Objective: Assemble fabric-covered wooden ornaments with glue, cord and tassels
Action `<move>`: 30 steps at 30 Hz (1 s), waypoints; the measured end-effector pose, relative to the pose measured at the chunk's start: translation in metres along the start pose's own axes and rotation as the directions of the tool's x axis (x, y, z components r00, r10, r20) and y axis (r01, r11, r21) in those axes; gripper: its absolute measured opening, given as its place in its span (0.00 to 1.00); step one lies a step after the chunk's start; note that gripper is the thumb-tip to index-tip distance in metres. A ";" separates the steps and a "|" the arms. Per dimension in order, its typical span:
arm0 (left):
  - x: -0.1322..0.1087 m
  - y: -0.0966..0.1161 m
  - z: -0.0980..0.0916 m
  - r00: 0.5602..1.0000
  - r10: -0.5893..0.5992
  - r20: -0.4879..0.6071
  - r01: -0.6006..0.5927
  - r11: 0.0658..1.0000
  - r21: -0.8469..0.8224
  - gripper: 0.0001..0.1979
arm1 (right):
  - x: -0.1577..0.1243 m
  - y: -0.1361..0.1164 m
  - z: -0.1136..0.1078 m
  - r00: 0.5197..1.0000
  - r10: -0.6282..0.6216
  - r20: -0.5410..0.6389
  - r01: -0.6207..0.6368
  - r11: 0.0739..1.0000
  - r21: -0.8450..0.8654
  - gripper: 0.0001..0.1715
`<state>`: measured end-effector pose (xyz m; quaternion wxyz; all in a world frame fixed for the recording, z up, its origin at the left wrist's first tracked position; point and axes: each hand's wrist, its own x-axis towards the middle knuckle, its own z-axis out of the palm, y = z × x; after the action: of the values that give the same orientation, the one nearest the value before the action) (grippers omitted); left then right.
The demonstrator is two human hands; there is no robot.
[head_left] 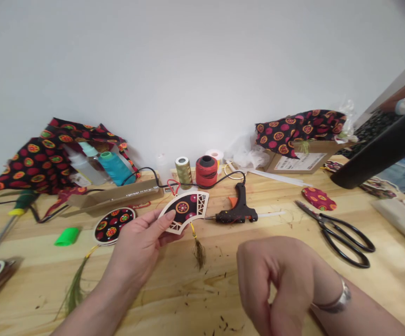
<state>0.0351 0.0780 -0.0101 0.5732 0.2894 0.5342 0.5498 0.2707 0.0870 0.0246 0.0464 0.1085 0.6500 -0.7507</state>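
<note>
From the head view, the person's left hand (137,252) is pinching a fan-shaped wooden ornament (183,210) between thumb and fingers, gripping its lower edge, with the black floral fabric panel facing up. A red cord loop is rising from the ornament's top, and an olive-green tassel (198,252) is hanging from its base on yellow thread, well clear of the bench.

The right hand (275,284) is curling into a loose fist above the pale wooden workbench (223,289), with nothing visible in its grasp and a silver bangle (331,298) circling the wrist. It is hovering near a black hot glue gun (237,210) with an orange trigger, which is lying on its side just beyond the ornament. Black-handled scissors (338,235) are lying to the right. A round black floral ornament (113,225) is resting just beside the left hand, its green tassel (72,294) trailing toward the bench's near edge. Spools of teal (115,168), gold (183,171) and red (206,171) thread are standing behind.
</note>
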 end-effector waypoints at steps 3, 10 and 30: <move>-0.002 0.000 0.001 1.000 -0.020 0.023 0.020 1.000 0.006 0.20 | -0.001 -0.002 -0.005 0.865 -0.146 -0.479 0.193 0.980 0.049 0.30; -0.005 -0.001 0.001 0.995 -0.049 0.087 0.044 0.997 0.055 0.20 | 0.029 0.007 -0.019 0.220 -0.097 -0.971 0.235 0.971 -0.044 0.12; -0.012 -0.002 -0.005 0.956 0.118 0.268 -0.200 0.932 0.303 0.12 | 0.030 0.010 -0.016 0.382 -0.076 -0.921 0.189 0.982 -0.002 0.13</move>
<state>0.0330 0.0648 -0.0098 0.5322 0.4884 0.5175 0.4587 0.2450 0.1033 0.0056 -0.3846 0.4535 0.5346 -0.6005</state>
